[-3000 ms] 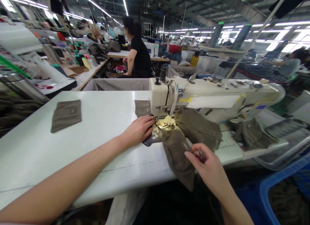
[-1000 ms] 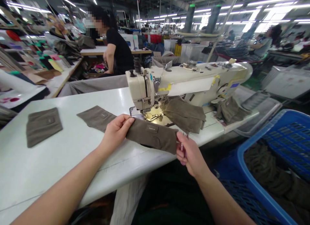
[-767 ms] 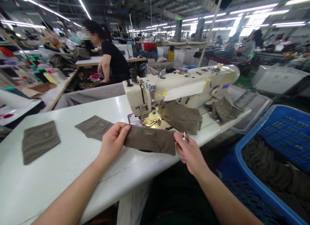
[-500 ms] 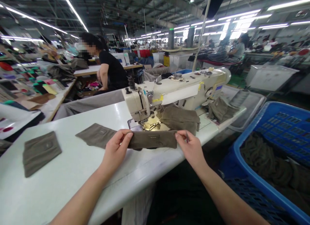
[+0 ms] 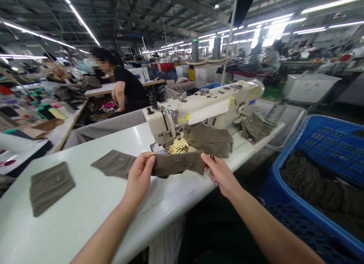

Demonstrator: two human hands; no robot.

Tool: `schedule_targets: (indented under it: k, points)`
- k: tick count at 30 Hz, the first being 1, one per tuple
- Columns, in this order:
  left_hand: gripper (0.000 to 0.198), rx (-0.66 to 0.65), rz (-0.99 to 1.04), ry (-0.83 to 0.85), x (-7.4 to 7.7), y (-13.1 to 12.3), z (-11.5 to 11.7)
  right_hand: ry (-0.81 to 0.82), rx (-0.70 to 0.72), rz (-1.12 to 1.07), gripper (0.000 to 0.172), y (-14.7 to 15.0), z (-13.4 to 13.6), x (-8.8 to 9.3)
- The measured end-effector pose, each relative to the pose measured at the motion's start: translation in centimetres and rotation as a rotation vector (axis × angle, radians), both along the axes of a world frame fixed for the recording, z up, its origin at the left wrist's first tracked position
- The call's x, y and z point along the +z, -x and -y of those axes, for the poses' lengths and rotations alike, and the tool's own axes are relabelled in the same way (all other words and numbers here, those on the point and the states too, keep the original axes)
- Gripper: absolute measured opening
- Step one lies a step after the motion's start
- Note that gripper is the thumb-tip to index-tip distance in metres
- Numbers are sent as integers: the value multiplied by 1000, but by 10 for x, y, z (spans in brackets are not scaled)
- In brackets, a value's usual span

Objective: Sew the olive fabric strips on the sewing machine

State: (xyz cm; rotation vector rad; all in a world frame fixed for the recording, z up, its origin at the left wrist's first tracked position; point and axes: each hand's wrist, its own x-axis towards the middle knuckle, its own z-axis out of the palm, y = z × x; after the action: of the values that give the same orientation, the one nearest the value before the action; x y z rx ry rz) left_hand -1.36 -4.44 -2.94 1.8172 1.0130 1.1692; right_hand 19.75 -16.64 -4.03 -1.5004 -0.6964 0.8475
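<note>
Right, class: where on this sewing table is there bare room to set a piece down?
Bare table lies between the flat fabric piece and the left hand, and behind the second flat piece. It is crowded by the sewing machine, where the held fabric strip, folded fabric and right hand sit close.

The left hand [image 5: 139, 180] and right hand [image 5: 220, 173] are bare and slim, and both forearms [image 5: 264, 218] are bare too, smooth and unmarked down to the lower edge of the view.
</note>
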Motion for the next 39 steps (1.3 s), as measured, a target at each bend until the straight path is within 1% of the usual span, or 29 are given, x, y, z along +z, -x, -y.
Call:
schedule_targets:
  k: [3,9,11,14,16,18,21,22,24,26,29,34,39]
  points:
    - [25,-16,-12,-17,2,0,2,6,-11,-32,51,-2,0,2]
    - [25,-46,3,7,4,-2,5,-63,-69,6,39,-7,-2,3]
    - [27,-44,56,77,1,-4,4,-100,-102,56,38,-7,-3,3]
    - [31,-61,144,257,-7,-6,1,-162,-144,171,38,-3,-4,1]
    - [30,-40,162,316,-10,-6,1,-191,-156,251,37,2,-3,-1]
    - [26,28,124,248,-10,-5,2,-207,-161,320,35,8,-1,-6]
    - [19,163,2,29,-5,-5,7,-218,-180,392,32,16,1,-13]
    - [17,201,-29,-22,-2,-6,9,-218,-189,405,31,17,0,-14]
    - [14,252,-50,-64,1,-6,9,-214,-203,415,32,18,-2,-16]
    - [15,245,-36,-42,2,-5,7,-207,-201,411,35,17,-5,-15]
    - [20,169,21,34,-1,-1,2,-192,-171,387,38,14,-8,-12]
    - [26,102,117,103,-4,-2,3,-168,-160,363,39,8,-3,-7]
    - [30,115,135,164,-8,-3,-2,-152,-197,386,39,12,-2,-13]
